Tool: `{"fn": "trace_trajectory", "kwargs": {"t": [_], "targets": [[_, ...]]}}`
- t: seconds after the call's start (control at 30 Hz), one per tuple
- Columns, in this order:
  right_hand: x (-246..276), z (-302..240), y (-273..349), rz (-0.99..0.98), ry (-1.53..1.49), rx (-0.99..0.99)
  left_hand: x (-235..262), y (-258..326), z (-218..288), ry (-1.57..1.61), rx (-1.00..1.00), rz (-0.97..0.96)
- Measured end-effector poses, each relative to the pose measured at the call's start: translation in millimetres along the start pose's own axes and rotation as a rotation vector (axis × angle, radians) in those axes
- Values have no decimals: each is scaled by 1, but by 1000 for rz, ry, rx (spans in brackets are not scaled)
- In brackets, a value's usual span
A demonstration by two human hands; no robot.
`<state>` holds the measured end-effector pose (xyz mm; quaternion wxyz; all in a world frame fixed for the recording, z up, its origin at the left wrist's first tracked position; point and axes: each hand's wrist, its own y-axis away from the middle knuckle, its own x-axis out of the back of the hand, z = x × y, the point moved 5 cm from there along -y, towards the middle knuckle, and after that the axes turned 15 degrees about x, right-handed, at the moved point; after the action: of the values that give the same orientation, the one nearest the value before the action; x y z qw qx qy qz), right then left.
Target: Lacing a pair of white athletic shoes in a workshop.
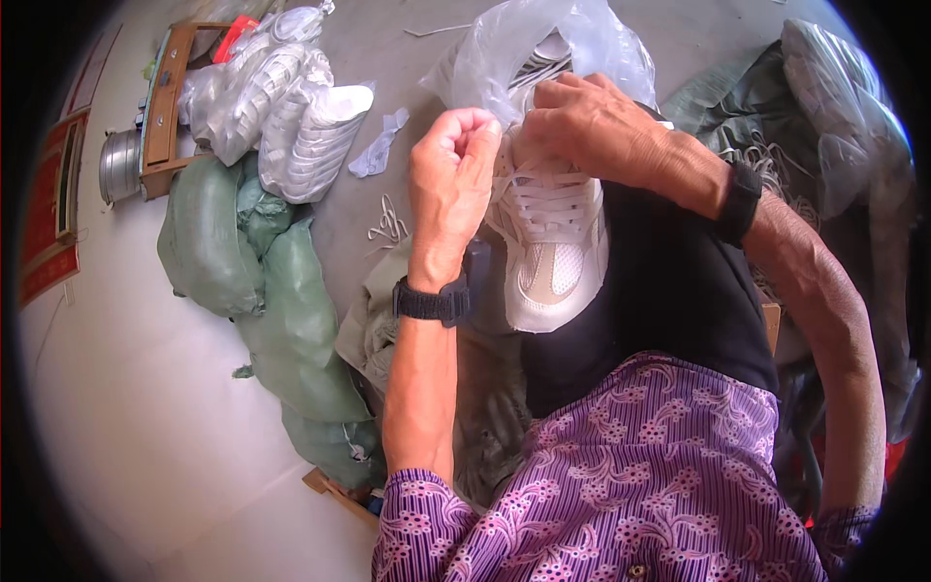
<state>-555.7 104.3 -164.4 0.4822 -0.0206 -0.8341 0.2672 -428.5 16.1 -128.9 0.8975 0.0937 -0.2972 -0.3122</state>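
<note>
Grey floor with green sacks [281,320], left hand [448,179] clenched on lace, right hand [592,126] gripping white sneaker [548,252], heel hidden.

Green sacks [254,281] (beside bagged white soles [281,102])

Pale grey floor [145,427], smooth, brightly and evenly lit. Green sacks [281,330] piled mid-left on the floor; clear bags of white pieces [281,107] behind them at top left. Wooden frame [167,97] and a metal pot [121,165] near the far left edge. More grey-green sacks [747,107] at right.
</note>
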Motion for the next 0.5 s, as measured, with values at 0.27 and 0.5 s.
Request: {"fn": "trace_trajectory", "kwargs": {"t": [0.27,0.5], "targets": [[6,-9,-2,-30,129,113,-20,-24,-9,-144,-206,-40],[3,-10,1,-6,171,148,-18,-28,-15,-229,-199,-48]]}}
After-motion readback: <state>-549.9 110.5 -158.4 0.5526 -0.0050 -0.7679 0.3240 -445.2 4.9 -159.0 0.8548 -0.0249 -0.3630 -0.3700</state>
